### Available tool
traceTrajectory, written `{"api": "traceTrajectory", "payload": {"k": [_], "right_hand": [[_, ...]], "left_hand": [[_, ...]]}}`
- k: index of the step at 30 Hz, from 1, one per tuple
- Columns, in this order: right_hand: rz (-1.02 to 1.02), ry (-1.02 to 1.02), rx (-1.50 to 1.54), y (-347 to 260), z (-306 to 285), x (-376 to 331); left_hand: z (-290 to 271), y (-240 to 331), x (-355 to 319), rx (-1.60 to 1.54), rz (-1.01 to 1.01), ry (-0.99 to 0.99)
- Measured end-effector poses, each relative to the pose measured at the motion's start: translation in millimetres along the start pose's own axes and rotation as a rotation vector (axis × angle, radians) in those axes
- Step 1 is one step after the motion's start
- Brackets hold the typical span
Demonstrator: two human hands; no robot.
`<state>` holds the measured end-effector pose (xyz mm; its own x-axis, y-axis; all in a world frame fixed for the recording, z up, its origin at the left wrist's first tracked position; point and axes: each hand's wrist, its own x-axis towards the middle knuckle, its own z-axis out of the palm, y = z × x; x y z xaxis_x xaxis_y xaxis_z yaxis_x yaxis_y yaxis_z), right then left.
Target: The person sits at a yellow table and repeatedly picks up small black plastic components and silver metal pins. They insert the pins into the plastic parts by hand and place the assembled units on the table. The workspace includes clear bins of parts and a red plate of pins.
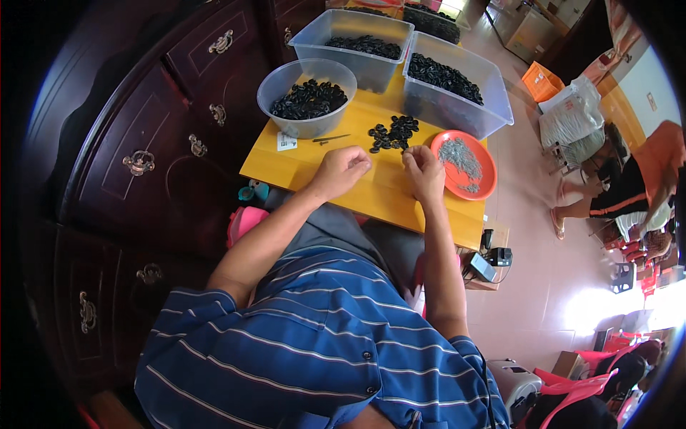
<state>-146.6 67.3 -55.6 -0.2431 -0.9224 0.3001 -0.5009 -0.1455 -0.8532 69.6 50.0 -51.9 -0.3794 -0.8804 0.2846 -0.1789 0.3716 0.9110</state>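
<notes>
Over the yellow table's near part, my left hand (344, 170) is closed, its thumb and fingertips pressed together. Whatever it may hold is too small or hidden to tell. My right hand (426, 171) is also closed in a pinch, beside the loose pile of small round black pieces (393, 133); its contents are hidden too. Right of that hand sits an orange-red plate (489, 171) with many small grey metal-looking pieces (459, 159) on it. A thin dark pointed tool (331, 138) lies beyond my left hand. The hands are apart from each other.
A round clear tub (314, 128) and two rectangular clear bins (389, 75) (457, 111) at the back hold black pieces. A white label (286, 141) lies near the tub. Dark drawers (136, 157) stand left. At the right are a person's leg (575, 207) and an orange crate (543, 81).
</notes>
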Motion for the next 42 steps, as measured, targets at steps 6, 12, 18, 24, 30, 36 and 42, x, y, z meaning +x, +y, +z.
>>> {"api": "traceTrajectory", "payload": {"k": [6, 12, 18, 24, 30, 36, 42], "right_hand": [[-0.224, 0.007, -0.487, 11, 9, 30], [-0.241, -0.055, -0.613, 16, 23, 39], [-0.259, -0.066, -0.63, 16, 26, 34], [-0.199, -0.177, -0.631, 9, 21, 35], [-0.055, -0.27, -0.611, 4, 18, 47], [-0.023, -0.3, -0.648, 6, 22, 52], [-0.164, -0.243, -0.589, -1, 19, 40]], "left_hand": [[1, -29, -5, 0.001, -0.041, 0.018], [0, -39, -9, -0.091, -0.069, 0.0], [1, -39, -10, -0.116, -0.081, -0.003], [1, -47, -9, -0.095, -0.047, 0.012], [2, -44, -10, -0.114, -0.081, -0.004], [1, -47, -9, -0.107, -0.055, 0.003], [-1, -42, -9, -0.142, -0.143, 0.009]]}}
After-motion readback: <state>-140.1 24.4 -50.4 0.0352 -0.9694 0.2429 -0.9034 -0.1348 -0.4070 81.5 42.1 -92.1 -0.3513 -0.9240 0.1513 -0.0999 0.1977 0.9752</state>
